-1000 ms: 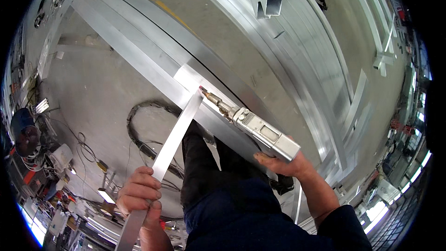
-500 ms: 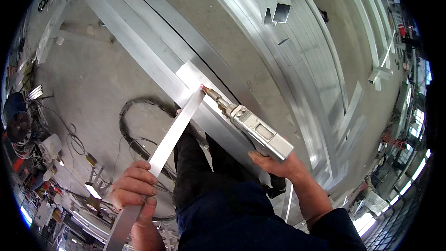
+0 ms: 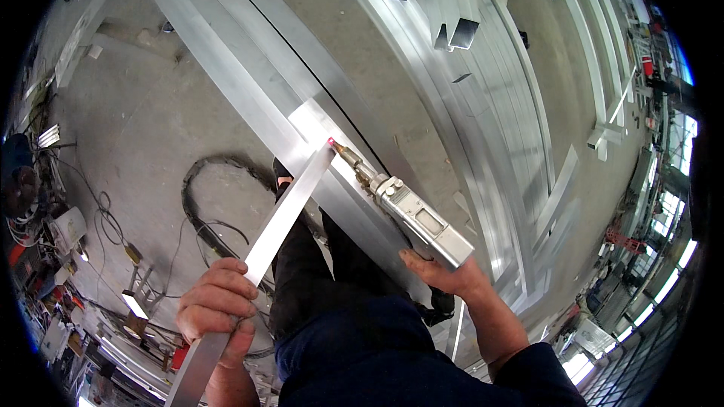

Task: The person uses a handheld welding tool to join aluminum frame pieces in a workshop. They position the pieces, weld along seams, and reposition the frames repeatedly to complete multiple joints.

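My left hand [image 3: 218,307] is wrapped round a flat-sided silver metal bar [image 3: 280,220], which slants up to a long metal beam [image 3: 226,68]. My right hand [image 3: 446,275] grips the rear of a silver handheld laser welding gun [image 3: 426,222]; its fingers are partly hidden beneath the body. The gun's brass-coloured nozzle [image 3: 347,154] points at the bar's upper end, where a small red light spot [image 3: 330,141] shows. A short bright metal piece [image 3: 311,117] lies on the beam by that joint.
Thick dark hose [image 3: 190,194] loops on the concrete floor left of my legs. A stack of long metal tubes [image 3: 483,98] runs along the right, several open ends facing me. Cables and a small work light [image 3: 137,303] stand at the lower left.
The whole view has shifted slightly, with the floor items at the left moving leftward. Both hands keep their grips, and the red spot at the nozzle shows more clearly.
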`<state>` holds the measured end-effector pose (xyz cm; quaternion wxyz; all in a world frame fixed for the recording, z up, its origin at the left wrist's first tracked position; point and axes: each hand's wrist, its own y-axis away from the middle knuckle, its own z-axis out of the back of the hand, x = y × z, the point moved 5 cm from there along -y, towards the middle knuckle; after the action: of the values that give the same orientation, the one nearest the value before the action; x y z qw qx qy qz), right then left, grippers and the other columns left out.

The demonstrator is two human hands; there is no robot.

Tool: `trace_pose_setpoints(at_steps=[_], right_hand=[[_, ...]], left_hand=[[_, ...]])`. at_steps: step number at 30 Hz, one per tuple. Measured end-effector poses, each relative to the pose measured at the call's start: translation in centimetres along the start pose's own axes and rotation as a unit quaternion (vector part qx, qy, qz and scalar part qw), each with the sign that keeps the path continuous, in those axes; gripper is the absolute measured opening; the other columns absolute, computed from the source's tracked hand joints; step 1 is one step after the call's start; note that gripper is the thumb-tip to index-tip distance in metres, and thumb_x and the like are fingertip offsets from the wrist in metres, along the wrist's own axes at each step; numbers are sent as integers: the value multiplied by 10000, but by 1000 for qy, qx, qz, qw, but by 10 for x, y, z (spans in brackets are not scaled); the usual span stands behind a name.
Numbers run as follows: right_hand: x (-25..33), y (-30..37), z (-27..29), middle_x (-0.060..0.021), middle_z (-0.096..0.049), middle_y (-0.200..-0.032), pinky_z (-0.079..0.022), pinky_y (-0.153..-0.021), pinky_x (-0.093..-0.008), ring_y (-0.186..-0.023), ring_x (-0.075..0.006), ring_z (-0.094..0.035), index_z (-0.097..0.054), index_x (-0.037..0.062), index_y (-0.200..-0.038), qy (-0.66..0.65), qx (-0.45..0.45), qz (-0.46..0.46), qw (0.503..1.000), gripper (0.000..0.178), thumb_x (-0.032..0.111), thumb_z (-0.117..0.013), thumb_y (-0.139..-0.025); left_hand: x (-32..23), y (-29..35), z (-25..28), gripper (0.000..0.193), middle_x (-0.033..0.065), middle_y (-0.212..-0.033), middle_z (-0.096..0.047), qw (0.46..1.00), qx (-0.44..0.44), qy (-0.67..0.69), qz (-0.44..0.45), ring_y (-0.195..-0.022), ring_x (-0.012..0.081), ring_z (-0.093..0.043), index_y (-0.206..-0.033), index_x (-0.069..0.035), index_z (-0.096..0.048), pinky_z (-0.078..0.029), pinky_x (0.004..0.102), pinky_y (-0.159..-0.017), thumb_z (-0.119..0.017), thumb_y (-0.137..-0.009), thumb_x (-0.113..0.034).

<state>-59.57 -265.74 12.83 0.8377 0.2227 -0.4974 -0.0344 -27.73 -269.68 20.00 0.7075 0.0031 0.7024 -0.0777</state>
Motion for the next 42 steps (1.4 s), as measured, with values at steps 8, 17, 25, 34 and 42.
trace_pose_setpoints(at_steps=[8, 17, 25, 34, 42], right_hand=[[1, -2, 0, -116, -657, -917, -533, -700, -314, -792, -220, -675, -608, 17, -1149, 46, 5, 15, 999, 377, 103, -723, -801], [18, -2, 5, -61, -662, -886, -526, -692, -287, -779, -113, -645, -574, 41, -1218, -64, 51, -317, 945, 433, 136, -724, -822], [7, 2, 4, -38, -652, -802, -517, -631, -287, -681, -124, -638, -569, 45, -1244, -66, 7, -134, 989, 461, 143, -715, -818], [3, 10, 5, -60, -651, -746, -514, -595, -288, -631, -124, -637, -568, 19, -1220, -16, 6, -127, 992, 462, 120, -726, -797], [6, 17, 8, -125, -649, -845, -536, -643, -311, -719, -212, -671, -601, -30, -1113, 41, 5, -16, 999, 359, 99, -716, -798]], left_hand=[[5, 2, 1, 252, 24, -715, -635, 1000, -8, 17, -22, -737, 243, -651, -763, -140, -511, -500, 486, -833, -763, -771, -129], [7, 5, 4, 230, 35, -761, -625, 999, 3, 20, -29, -778, 256, -642, -798, -124, -519, -488, 508, -857, -743, -754, -96], [4, 5, 1, 257, 4, -740, -588, 1000, -12, -10, -21, -773, 233, -608, -775, -148, -499, -459, 491, -852, -742, -826, -217], [6, 4, 3, 242, 3, -739, -583, 999, 13, -21, -28, -781, 229, -598, -782, -157, -488, -453, 483, -859, -719, -835, -206], [8, 6, 4, 274, 11, -725, -618, 1000, 0, 2, -20, -784, 219, -633, -765, -157, -489, -481, 477, -861, -757, -821, -180]])
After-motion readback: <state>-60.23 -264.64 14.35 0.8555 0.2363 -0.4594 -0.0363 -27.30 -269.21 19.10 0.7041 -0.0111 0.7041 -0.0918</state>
